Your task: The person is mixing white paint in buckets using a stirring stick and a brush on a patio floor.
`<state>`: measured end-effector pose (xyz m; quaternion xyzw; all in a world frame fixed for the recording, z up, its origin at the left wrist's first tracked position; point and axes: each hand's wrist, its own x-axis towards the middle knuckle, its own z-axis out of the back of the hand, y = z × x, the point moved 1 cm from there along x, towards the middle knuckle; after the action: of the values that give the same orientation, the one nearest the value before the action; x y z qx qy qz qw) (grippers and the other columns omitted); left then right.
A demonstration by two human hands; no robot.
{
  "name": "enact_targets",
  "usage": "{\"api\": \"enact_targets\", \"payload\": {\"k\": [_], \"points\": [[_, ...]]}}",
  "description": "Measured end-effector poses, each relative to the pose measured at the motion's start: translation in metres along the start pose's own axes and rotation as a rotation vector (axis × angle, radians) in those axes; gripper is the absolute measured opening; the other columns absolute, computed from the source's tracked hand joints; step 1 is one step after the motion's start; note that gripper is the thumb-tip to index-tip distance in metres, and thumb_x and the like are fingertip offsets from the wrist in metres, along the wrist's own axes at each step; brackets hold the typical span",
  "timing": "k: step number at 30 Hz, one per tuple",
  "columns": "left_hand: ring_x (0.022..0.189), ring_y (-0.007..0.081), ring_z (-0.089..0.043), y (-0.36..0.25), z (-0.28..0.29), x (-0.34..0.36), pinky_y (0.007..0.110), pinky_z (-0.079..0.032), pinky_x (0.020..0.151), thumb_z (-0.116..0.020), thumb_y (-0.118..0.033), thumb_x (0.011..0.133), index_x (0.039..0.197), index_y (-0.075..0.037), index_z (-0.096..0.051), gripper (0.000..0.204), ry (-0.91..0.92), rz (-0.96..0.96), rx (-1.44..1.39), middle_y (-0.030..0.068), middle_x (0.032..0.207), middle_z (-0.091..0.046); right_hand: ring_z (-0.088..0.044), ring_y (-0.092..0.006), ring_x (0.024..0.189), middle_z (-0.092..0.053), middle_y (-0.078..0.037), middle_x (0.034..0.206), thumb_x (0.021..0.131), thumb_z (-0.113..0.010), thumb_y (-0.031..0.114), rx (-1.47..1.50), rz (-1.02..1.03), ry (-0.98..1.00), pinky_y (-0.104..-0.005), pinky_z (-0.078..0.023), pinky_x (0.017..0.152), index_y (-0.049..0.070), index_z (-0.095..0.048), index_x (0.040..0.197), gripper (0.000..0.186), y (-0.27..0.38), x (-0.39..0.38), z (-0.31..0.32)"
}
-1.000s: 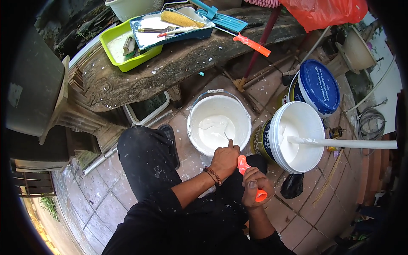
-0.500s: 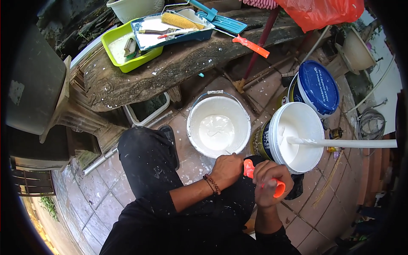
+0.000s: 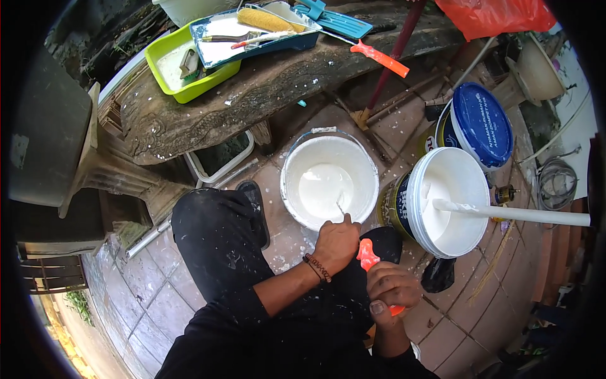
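Note:
A white bucket (image 3: 297,164) with a pool of white paint stands on the tiles in front of my knees. My left hand (image 3: 336,243), with a bead bracelet on the wrist, rests at its near rim, shut on a thin metal blade (image 3: 341,206) that pokes over the paint. Just right of it, my right hand (image 3: 391,289) grips an orange tool handle (image 3: 367,255). I cannot tell whether the blade and the handle are one tool.
An open can of white paint (image 3: 449,201) with a long white stick (image 3: 524,215) stands to the right, and a blue-lidded bucket (image 3: 483,124) behind it. The worn wooden bench (image 3: 265,95) carries a green tray (image 3: 182,71), a blue tray with a roller (image 3: 260,20) and an orange scraper (image 3: 380,57).
My right hand has swung the orange handle a little to the right and then lower. My left hand has stayed at the bucket's near rim.

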<state>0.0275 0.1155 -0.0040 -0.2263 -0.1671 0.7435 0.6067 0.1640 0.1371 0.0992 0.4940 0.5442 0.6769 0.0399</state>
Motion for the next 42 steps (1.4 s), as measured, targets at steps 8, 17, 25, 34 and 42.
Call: {"api": "enact_targets", "payload": {"k": [8, 17, 25, 34, 42], "points": [[0.076, 0.0352, -0.074, 0.015, -0.019, 0.009, 0.048, -0.053, 0.076, -0.060, -0.009, 0.088, 0.095, -0.002, -0.069, 0.013, -0.129, 0.004, -0.096, 0.0206, 0.106, -0.070, -0.056, -0.0236, 0.051, -0.056, -0.007, 0.060, 0.075, -0.068, 0.003, -0.021, -0.027, 0.012, -0.0375, -0.050, 0.057, 0.005, -0.050, 0.067, 0.019, -0.016, -0.009, 0.005], [0.073, 0.0355, -0.074, -0.003, -0.013, -0.001, 0.044, -0.057, 0.073, -0.060, -0.010, 0.090, 0.097, 0.000, -0.066, 0.014, -0.132, -0.042, 0.054, 0.0228, 0.104, -0.070, -0.054, -0.0225, 0.051, -0.056, -0.010, 0.061, 0.080, -0.062, -0.002, -0.057, -0.081, -0.054, -0.0357, -0.049, 0.056, 0.004, -0.047, 0.068, 0.021, -0.001, 0.000, 0.007], [0.074, 0.0362, -0.073, -0.020, 0.003, -0.010, 0.044, -0.058, 0.071, -0.060, -0.009, 0.090, 0.097, 0.001, -0.066, 0.013, -0.088, -0.039, -0.081, 0.0200, 0.092, -0.071, -0.054, -0.0170, 0.056, -0.058, -0.012, 0.064, 0.088, -0.060, -0.001, -0.072, -0.295, -0.236, -0.0287, -0.045, 0.056, 0.001, -0.045, 0.068, 0.025, 0.016, 0.040, 0.006], [0.075, 0.0339, -0.073, -0.016, 0.003, -0.011, 0.046, -0.054, 0.073, -0.061, -0.011, 0.090, 0.095, -0.004, -0.069, 0.012, -0.102, -0.079, -0.074, 0.0189, 0.091, -0.072, -0.044, -0.0150, 0.048, -0.048, -0.007, 0.058, 0.091, -0.067, 0.008, -0.010, -0.055, -0.124, -0.0324, -0.037, 0.049, 0.005, -0.043, 0.071, 0.030, 0.009, 0.026, 0.001], [0.080, 0.0349, -0.073, -0.006, -0.008, -0.006, 0.047, -0.053, 0.074, -0.058, -0.012, 0.090, 0.103, -0.005, -0.070, 0.018, -0.014, -0.039, -0.005, 0.0170, 0.104, -0.072, -0.053, -0.0230, 0.048, -0.056, -0.008, 0.060, 0.078, -0.068, 0.006, 0.021, -0.016, 0.013, -0.0372, -0.048, 0.052, 0.003, -0.049, 0.066, 0.022, 0.004, -0.006, 0.013]]}}
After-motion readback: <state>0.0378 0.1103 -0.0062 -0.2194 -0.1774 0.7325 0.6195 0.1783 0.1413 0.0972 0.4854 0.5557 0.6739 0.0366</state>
